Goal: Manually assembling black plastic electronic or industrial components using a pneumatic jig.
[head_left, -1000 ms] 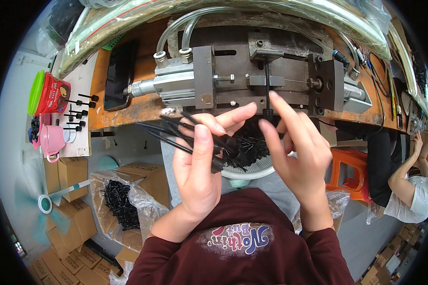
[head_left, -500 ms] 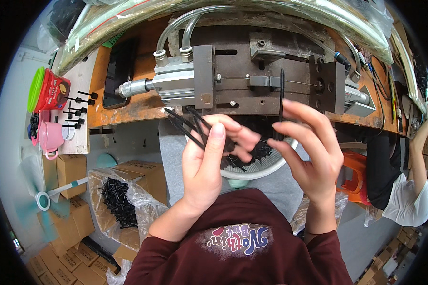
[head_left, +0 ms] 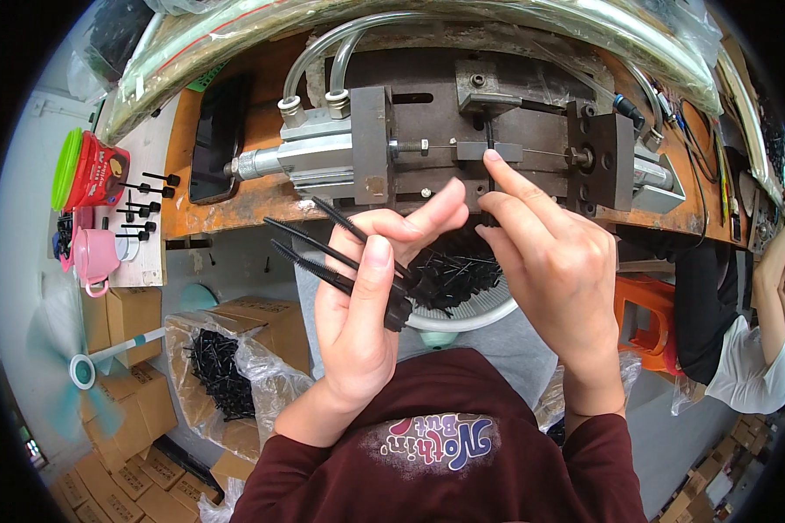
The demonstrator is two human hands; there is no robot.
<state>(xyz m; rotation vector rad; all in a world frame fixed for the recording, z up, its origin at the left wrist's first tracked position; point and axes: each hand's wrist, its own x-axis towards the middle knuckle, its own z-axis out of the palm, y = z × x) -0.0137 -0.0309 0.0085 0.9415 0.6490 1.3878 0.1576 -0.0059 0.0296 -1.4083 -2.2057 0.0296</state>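
Note:
Several black mascara wands [head_left: 310,242] lie in my left hand [head_left: 356,322], gripped under the thumb. Their bristled tips point up and left, and their thick caps are near the palm. My right hand [head_left: 551,261] pinches another mascara wand [head_left: 490,132], which stands upright against the small metal block [head_left: 469,152] of the bench fixture [head_left: 427,187]. My index fingertip is at that block; the fingers hide the wand's lower end. Below both hands, a pale round basin [head_left: 475,324] on my lap holds many loose black wands [head_left: 453,277].
Air cylinders [head_left: 323,157] with clear hoses flank the fixture. A dark phone-like slab [head_left: 216,139] lies left on the wooden bench [head_left: 183,209]. Further left are wands, a pink cup [head_left: 94,253] and a fan [head_left: 82,371]. A bag of black parts [head_left: 222,370] stands below. Another person [head_left: 750,366] sits right.
My right hand has moved up and left, bringing its wand to the fixture's block. The left cylinder's rod has slid right. In my left hand, the wands have shifted left and tilted more.

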